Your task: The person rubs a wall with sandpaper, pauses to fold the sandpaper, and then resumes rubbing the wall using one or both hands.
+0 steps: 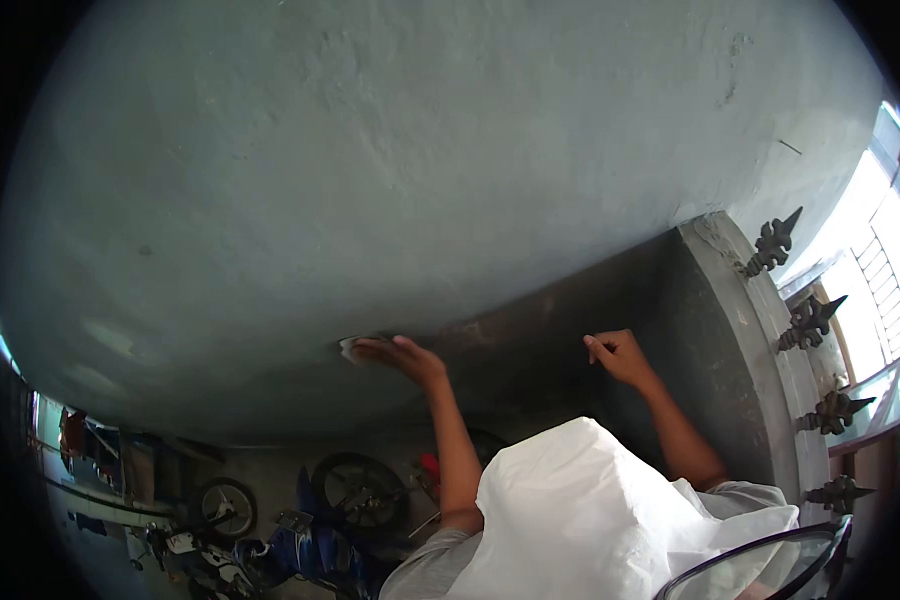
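My left hand (402,358) lies against the grey plastered wall (370,190), fingers stretched to the left. Beneath its fingers is a thin, pale sheet (348,348), pressed to the wall; its exact kind is too small to make out. My right hand (618,354) is raised away from the wall's lit face, in front of a dark recess (570,310). Its fingers are curled in, and nothing shows in them. White material (580,500) in front of my body covers the area between my forearms.
Dark pointed metal finials (810,322) stand along a concrete ledge (745,340) on the right. A nail (790,147) sticks out of the wall above. Parked motorcycles (310,540) stand at lower left. A dark-rimmed lens (760,560) shows at lower right.
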A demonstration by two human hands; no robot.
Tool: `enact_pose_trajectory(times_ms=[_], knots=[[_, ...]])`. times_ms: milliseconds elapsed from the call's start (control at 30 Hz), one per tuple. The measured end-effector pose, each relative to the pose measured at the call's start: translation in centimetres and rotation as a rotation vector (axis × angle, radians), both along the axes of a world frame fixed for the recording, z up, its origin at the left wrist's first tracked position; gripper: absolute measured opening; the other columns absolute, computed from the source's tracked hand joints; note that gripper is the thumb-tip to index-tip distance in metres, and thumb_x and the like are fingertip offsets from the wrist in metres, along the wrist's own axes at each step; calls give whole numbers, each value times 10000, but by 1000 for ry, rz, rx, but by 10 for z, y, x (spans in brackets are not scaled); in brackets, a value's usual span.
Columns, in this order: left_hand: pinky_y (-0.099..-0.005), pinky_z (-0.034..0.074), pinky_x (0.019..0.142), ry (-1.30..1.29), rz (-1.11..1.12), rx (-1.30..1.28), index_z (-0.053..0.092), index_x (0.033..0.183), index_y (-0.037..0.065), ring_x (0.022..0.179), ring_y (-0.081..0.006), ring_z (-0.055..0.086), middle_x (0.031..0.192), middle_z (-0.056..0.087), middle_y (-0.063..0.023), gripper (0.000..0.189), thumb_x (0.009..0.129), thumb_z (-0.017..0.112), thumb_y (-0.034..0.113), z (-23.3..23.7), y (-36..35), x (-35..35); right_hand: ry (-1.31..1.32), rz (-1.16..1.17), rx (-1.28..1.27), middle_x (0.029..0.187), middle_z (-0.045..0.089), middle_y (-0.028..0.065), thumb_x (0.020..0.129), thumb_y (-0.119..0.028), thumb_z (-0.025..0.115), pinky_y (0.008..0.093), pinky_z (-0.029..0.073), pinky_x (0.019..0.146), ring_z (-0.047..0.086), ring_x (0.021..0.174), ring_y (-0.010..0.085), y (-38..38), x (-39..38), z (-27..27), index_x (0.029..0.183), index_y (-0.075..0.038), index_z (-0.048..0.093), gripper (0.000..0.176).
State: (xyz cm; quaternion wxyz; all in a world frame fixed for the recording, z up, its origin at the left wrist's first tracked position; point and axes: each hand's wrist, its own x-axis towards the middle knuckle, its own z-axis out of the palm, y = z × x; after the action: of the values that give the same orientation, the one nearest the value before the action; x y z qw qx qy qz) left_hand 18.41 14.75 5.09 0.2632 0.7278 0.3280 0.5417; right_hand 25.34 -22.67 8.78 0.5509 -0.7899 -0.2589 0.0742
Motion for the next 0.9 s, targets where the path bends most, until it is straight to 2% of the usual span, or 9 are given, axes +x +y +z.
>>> enact_pose_trajectory(times_ms=[100, 167, 267, 367, 467, 600, 667, 767, 900], knots=[[-496, -46, 1277, -21, 30, 3, -42, 1617, -48, 1582, -388, -91, 1698, -105, -259, 829, 1101, 168, 567, 11, 27, -16, 3, 39, -32, 536, 564, 32, 1025, -343, 629, 311, 346, 510, 477, 515, 82, 3, -6, 13, 692, -16, 698, 471], [-515, -57, 1271, -157, 45, -132, -41, 1619, -44, 1578, -402, -94, 1697, -112, -261, 797, 1113, 188, 528, 24, 50, -25, 23, 55, -66, 544, 578, 43, 1024, -355, 628, 311, 350, 514, 487, 514, 88, 1, -8, 18, 707, -15, 706, 471], [-505, -57, 1273, -149, 103, -103, -35, 1619, -43, 1580, -396, -94, 1697, -105, -263, 794, 1114, 189, 526, 12, 47, -11, 20, 55, -53, 526, 553, 18, 1026, -338, 631, 300, 338, 496, 467, 497, 71, 0, -11, 15, 691, -40, 710, 455], [-470, -45, 1280, -40, 18, -52, -32, 1620, -42, 1585, -373, -90, 1695, -107, -267, 814, 1109, 185, 552, -18, 16, -2, 24, 53, -53, 523, 548, 20, 1026, -340, 631, 303, 339, 497, 463, 497, 71, 1, -10, 8, 692, -46, 715, 453], [-467, -53, 1279, -31, 28, -33, -40, 1620, -38, 1585, -365, -97, 1691, -124, -269, 829, 1101, 176, 572, -24, 32, -8, 29, 60, -88, 544, 574, 47, 1033, -346, 612, 320, 376, 520, 498, 511, 93, 0, -12, 12, 699, -20, 694, 474], [-489, -73, 1274, -220, 32, -185, -44, 1612, -62, 1580, -395, -97, 1692, -114, -273, 817, 1111, 181, 543, 12, 65, -27, 18, 100, -64, 564, 587, 53, 1050, -370, 591, 326, 392, 528, 507, 524, 93, -3, -12, 13, 690, -21, 669, 508], [-493, -78, 1273, -201, 77, -230, -52, 1624, -22, 1580, -378, -103, 1690, -135, -264, 828, 1096, 177, 573, 17, 63, -24, 33, 90, -36, 570, 590, 55, 1055, -382, 584, 327, 395, 531, 509, 527, 95, -4, -10, 3, 685, -20, 657, 523], [-466, -59, 1280, -34, 16, -64, -42, 1626, -22, 1584, -363, -92, 1693, -131, -255, 856, 1085, 179, 605, -21, 26, -12, 85, 83, -76, 570, 587, 56, 1061, -399, 574, 320, 405, 541, 520, 540, 96, -2, -8, -5, 681, -18, 645, 543], [-466, -53, 1281, 20, -10, -94, -46, 1618, -45, 1588, -346, -98, 1697, -111, -259, 850, 1097, 190, 585, -20, 25, -21, 26, 101, -123, 577, 594, 74, 1060, -411, 569, 333, 430, 555, 549, 539, 127, 6, -12, 2, 691, -11, 639, 548]])
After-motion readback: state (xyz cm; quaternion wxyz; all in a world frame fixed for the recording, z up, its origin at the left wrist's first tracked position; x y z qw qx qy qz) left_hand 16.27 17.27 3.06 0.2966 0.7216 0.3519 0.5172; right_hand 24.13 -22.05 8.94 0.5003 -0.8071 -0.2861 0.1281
